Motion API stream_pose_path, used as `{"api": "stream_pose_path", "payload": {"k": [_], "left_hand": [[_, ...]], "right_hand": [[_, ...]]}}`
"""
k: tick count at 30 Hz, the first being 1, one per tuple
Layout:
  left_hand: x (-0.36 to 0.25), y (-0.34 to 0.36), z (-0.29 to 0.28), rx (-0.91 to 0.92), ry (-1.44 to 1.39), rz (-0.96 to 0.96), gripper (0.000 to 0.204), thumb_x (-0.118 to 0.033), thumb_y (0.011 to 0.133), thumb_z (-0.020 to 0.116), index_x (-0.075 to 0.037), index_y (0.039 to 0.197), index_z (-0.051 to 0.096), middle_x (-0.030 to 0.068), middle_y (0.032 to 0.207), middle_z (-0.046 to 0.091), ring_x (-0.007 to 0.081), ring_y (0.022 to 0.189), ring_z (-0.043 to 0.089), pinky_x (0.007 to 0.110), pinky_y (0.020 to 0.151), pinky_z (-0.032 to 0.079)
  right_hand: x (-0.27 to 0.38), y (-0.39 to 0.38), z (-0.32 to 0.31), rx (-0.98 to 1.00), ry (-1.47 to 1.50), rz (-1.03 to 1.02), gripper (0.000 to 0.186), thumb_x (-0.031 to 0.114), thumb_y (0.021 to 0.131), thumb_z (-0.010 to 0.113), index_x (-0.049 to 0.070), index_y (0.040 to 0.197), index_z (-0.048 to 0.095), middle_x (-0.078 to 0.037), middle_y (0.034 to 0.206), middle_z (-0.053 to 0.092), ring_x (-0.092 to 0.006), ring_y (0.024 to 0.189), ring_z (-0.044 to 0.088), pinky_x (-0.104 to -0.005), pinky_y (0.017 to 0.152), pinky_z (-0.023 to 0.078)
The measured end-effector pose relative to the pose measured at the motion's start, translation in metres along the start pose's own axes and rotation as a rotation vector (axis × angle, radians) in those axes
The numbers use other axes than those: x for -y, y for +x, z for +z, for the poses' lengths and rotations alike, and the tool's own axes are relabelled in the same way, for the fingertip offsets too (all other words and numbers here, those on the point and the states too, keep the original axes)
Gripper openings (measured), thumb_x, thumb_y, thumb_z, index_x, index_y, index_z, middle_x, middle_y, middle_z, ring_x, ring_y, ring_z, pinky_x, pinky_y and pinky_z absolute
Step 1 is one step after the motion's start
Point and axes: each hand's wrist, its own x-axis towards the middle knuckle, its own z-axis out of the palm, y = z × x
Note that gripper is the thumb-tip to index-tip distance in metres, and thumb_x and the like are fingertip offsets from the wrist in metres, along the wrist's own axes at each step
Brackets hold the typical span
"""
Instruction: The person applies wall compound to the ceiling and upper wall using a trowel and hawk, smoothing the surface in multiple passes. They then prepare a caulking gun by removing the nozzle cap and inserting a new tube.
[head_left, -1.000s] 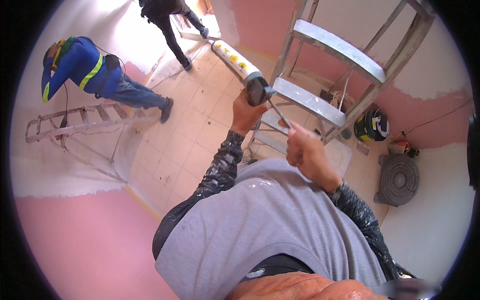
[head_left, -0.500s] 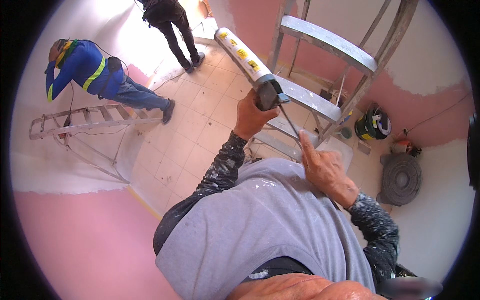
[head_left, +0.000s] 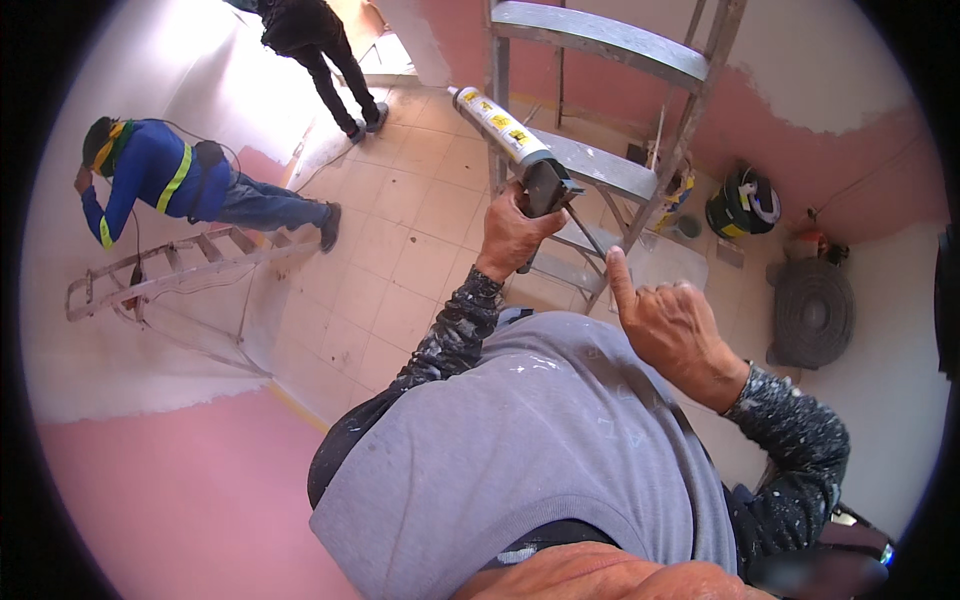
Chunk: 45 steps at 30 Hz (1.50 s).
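My left hand (head_left: pixel 515 232) is wrapped round the black handle of a caulking gun (head_left: pixel 545 188), which points up and away to the left. A white sealant cartridge (head_left: pixel 500 125) with yellow markings lies in its frame. The gun's thin metal rod (head_left: pixel 588 230) sticks out at the back toward my right hand (head_left: pixel 675 325). There the index finger is stretched out, its tip close to the rod's end; whether they touch I cannot tell. The other right fingers are curled, with nothing visible in them, and the thumb is hidden.
A metal stepladder (head_left: pixel 600 165) stands just ahead on the tiled floor (head_left: pixel 390 240). At left, a person in blue (head_left: pixel 170 170) is beside another ladder (head_left: pixel 180 265). Farther off stands a person in dark clothes (head_left: pixel 320 55). A black bucket (head_left: pixel 742 205) and a grey coiled roll (head_left: pixel 812 312) sit at right.
My right hand has shifted right, its index finger now by the rod's end. The caulking gun has tilted a little, and less rod shows. The view has turned slightly.
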Motion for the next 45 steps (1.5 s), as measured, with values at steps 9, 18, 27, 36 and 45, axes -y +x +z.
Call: {"api": "stream_pose_path", "payload": {"k": [9,18,27,36,45], "left_hand": [[0.033,-0.020,-0.021,0.074,-0.559,-0.168,0.058,-0.043,0.087,0.079,-0.002,0.124,0.059,0.0069,0.108,0.067,0.0163,0.103,0.063,0.030,0.098,0.048],[0.062,0.020,-0.091,-0.276,-1.201,-0.418,0.048,-0.043,0.088,0.076,-0.007,0.109,0.053,0.0097,0.093,0.063,0.0238,0.081,0.066,0.042,0.077,0.057],[0.054,0.044,-0.152,-0.274,-1.316,-0.391,0.035,-0.027,0.084,0.075,-0.010,0.105,0.053,0.0082,0.090,0.060,0.0229,0.077,0.063,0.042,0.075,0.057],[-0.017,0.067,-0.170,-0.208,-1.365,0.073,0.031,-0.025,0.087,0.071,-0.010,0.108,0.055,0.0080,0.089,0.060,0.0203,0.085,0.063,0.039,0.086,0.055],[-0.035,0.073,-0.138,0.087,-1.723,-0.190,0.041,-0.019,0.084,0.075,-0.002,0.113,0.052,0.0097,0.096,0.058,0.0222,0.090,0.062,0.037,0.089,0.057]], "right_hand": [[0.004,0.031,-0.018,-0.085,-0.198,-0.331,0.041,0.009,0.091,0.060,-0.015,0.124,0.059,-0.002,0.057,0.059,-0.0140,0.051,0.061,-0.0284,0.050,0.046],[0.031,0.066,-0.005,0.094,0.202,-0.312,0.049,0.006,0.093,0.060,-0.016,0.135,0.047,-0.009,0.060,0.061,-0.0238,0.052,0.063,-0.0356,0.053,0.051],[0.062,0.099,0.024,0.191,0.781,0.086,0.045,0.023,0.101,0.058,-0.008,0.133,0.057,-0.017,0.071,0.068,-0.0268,0.061,0.067,-0.0386,0.060,0.051],[0.025,0.125,0.051,0.329,2.221,0.235,0.058,0.043,0.103,0.056,-0.001,0.140,0.056,-0.012,0.109,0.069,-0.0214,0.100,0.064,-0.0398,0.093,0.050],[0.039,0.213,0.065,-0.030,1.517,0.012,0.094,0.053,0.076,0.078,-0.001,0.146,0.048,-0.021,0.145,0.053,-0.0353,0.136,0.047,-0.0463,0.118,0.032]]}}
